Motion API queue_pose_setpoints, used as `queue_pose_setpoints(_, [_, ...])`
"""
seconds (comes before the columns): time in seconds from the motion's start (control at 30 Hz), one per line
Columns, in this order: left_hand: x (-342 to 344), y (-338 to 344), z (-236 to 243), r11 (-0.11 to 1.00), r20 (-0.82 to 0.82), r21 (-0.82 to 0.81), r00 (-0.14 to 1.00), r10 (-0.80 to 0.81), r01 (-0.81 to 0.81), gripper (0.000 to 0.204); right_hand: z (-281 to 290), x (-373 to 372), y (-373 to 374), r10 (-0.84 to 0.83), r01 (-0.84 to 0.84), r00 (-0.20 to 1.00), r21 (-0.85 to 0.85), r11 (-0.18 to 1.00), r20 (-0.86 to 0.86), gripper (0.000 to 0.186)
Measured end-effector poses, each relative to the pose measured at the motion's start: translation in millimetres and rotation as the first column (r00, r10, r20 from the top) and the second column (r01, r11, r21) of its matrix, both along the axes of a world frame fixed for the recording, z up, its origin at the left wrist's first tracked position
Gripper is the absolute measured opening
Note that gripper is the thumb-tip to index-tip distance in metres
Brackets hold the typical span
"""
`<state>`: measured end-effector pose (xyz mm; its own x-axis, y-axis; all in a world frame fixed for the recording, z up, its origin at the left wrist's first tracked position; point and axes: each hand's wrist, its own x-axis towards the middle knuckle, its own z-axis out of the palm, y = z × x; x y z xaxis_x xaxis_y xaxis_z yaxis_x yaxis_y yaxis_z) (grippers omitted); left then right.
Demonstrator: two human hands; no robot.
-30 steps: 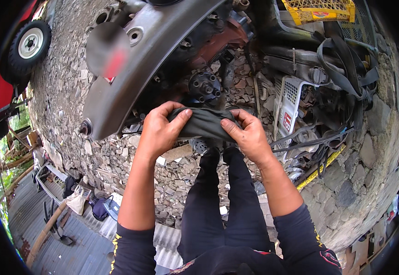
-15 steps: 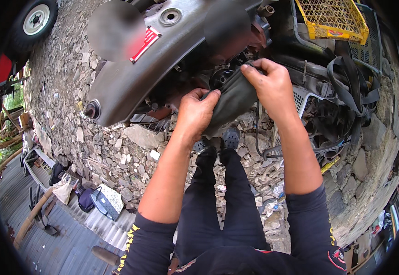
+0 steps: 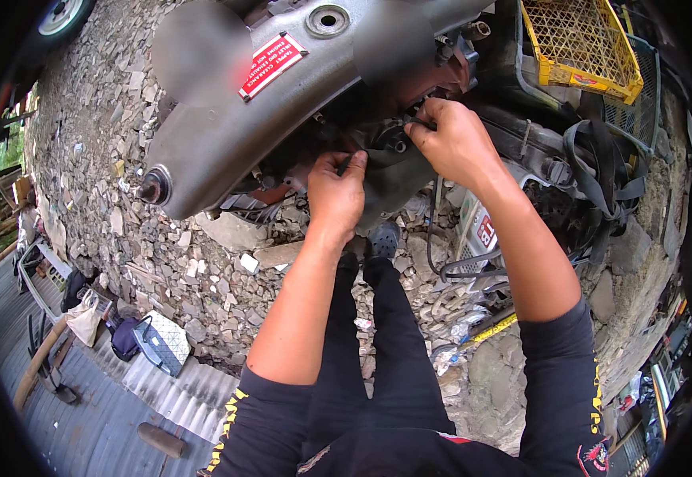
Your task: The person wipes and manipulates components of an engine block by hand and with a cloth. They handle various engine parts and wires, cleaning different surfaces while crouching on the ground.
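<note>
A dark grey-green cloth hangs between my two hands below a dark round engine part. My left hand pinches its left side, fingers closed. My right hand, higher and to the right, grips the top right of the cloth against that part. Above them is a large metal engine cover with a red-and-white label, a round fitting and a knob at its lower left end. The engine's inner parts are mostly in shadow or hidden by the cloth.
Yellow crate, black straps and white crate lie to the right beside a stone wall. Broken stones cover the ground. Bags and a corrugated sheet are at lower left; a wheel shows at top left.
Both hands have moved up toward the engine, the right higher than the left. The cloth, earlier stretched level between them, now hangs draped beneath the round part.
</note>
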<state>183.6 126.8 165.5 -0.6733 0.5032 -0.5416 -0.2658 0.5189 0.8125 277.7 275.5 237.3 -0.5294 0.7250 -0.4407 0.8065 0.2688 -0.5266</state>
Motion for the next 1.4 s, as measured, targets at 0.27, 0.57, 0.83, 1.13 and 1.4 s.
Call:
queue_pose_setpoints(0.27, [15,14,19,0.987,-0.172,0.015,0.973,-0.156,0.161,0.029,-24,-1,21,-0.073,0.071,0.997,0.068,0.995,0.029,0.026])
queue_pose_setpoints(0.57, [-2,13,-7,1.000,-0.173,-0.010,0.984,0.026,-0.029,0.031,-9,0,2,0.028,-0.027,0.998,0.024,0.999,-0.048,0.026])
queue_pose_setpoints(0.83, [13,22,18,0.980,-0.150,0.135,0.981,-0.125,0.146,0.022,-32,-13,29,-0.030,0.032,0.999,0.049,0.998,-0.039,0.025])
queue_pose_setpoints(1.13, [-2,36,4,0.998,-0.300,0.035,0.953,-0.044,0.057,0.029,-19,-2,13,0.051,-0.061,0.982,-0.053,0.997,-0.181,0.024])
queue_pose_setpoints(1.4, [14,22,21,0.976,-0.286,0.108,0.946,-0.153,0.191,0.027,-34,-26,23,0.151,-0.149,0.986,0.032,0.988,-0.066,0.026])
